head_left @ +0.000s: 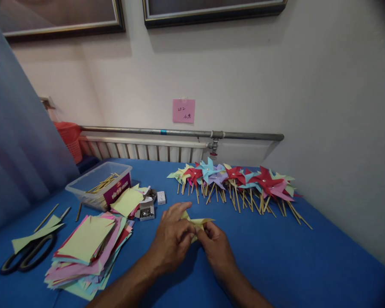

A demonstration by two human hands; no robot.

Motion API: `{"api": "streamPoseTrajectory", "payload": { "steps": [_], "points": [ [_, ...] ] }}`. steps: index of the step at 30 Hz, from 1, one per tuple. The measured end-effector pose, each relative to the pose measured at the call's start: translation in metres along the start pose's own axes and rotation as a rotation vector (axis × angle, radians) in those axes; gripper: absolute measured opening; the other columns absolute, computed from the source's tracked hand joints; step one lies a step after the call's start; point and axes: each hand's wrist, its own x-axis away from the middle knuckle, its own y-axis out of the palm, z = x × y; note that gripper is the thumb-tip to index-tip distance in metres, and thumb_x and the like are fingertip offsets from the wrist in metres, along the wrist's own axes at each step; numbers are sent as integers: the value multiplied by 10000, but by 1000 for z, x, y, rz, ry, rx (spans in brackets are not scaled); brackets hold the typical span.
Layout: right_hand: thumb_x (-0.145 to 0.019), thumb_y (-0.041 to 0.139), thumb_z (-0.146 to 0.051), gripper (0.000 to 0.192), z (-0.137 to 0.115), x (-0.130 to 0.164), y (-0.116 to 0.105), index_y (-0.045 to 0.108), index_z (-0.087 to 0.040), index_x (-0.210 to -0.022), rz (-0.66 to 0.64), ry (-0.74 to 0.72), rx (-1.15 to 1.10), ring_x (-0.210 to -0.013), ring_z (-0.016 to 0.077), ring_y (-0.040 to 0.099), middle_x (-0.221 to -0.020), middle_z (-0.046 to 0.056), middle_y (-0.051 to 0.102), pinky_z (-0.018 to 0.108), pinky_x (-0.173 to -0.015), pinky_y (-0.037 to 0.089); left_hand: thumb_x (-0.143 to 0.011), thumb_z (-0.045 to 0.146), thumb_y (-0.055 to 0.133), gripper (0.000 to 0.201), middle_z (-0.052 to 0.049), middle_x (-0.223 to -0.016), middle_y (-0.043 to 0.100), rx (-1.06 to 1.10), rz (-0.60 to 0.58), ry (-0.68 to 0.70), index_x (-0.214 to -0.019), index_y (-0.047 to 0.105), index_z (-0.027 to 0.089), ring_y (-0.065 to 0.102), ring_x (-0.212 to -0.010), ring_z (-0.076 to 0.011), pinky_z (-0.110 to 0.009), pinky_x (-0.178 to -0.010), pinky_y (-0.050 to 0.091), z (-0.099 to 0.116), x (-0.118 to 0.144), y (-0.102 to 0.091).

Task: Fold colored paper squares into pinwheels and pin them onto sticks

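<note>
My left hand (171, 239) and my right hand (216, 248) meet over the blue table (291, 256), both pinching a folded piece of yellow paper (197, 222) between their fingertips. The paper's pointed flaps stick up above my fingers; its lower part is hidden by them. A stack of cut coloured paper squares (88, 248) lies just left of my left hand.
A row of finished paper pinwheels on wooden sticks (240, 182) lies at the back of the table. A clear plastic tub with sticks (99, 184), small boxes of pins (147, 207) and black scissors (25, 256) sit to the left. A radiator and wall stand behind.
</note>
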Motion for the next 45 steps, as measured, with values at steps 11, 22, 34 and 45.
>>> {"api": "streamPoseTrajectory", "payload": {
  "steps": [11,22,34,45],
  "points": [
    [-748,675,-473,271,-10,5,4,598,-223,-680,-50,44,-69,-600,154,448,-634,-29,556,270,-565,369,-861,119,614,150,-32,-1577,533,207,-72,-108,-820,702,234,419,-1496,-268,-523,-1218,322,-8,-6,-8],
    [-742,680,-489,290,-7,2,3,605,-214,-688,-85,54,-68,-596,150,443,-636,-31,554,270,-569,357,-830,96,605,165,-43,-1562,550,190,-93,-145,-828,700,231,441,-1476,-279,-530,-1202,347,-7,-7,-8],
    [-699,718,-484,294,-4,1,5,618,-208,-704,-68,77,-119,-604,149,469,-652,-27,580,265,-575,376,-825,97,588,156,-73,-1528,579,212,-64,-154,-799,675,224,459,-1458,-307,-562,-1181,349,-3,-7,-7],
    [-698,729,-468,278,-5,0,4,654,-208,-760,-88,96,-152,-599,153,511,-671,-3,641,264,-566,384,-832,99,583,154,-75,-1513,588,192,-53,-126,-800,668,223,477,-1444,-311,-563,-1160,374,-6,-6,-5]
  ]
}}
